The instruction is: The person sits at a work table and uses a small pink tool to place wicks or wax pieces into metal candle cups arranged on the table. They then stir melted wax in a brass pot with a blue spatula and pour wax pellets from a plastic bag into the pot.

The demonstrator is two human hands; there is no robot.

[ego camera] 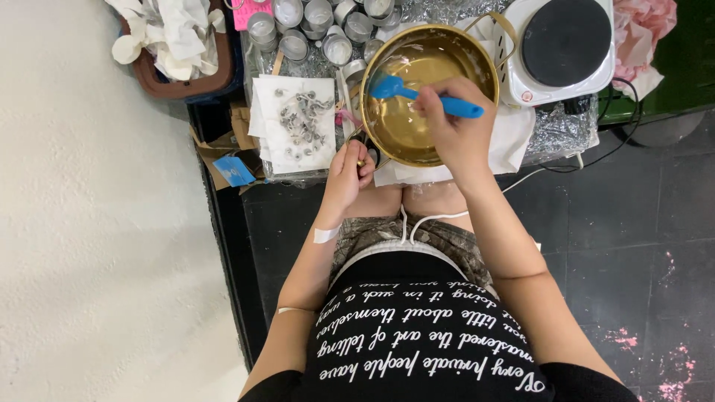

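Note:
A gold metal pot [406, 119] stands tilted toward me on a low surface, with a thin film of pale melted stuff inside. My right hand [454, 123] is over the pot's near side, closed around the handle of a blue spatula [417, 93] whose blade rests against the pot's inner wall. My left hand [348, 173] grips the pot's side handle at the rim's lower left.
A white single-burner hot plate [558, 45] sits right of the pot. Several small metal cups [320, 26] stand behind it. A white paper towel [294, 123] holds several wick tabs. A brown tray [175, 45] with crumpled paper lies at far left.

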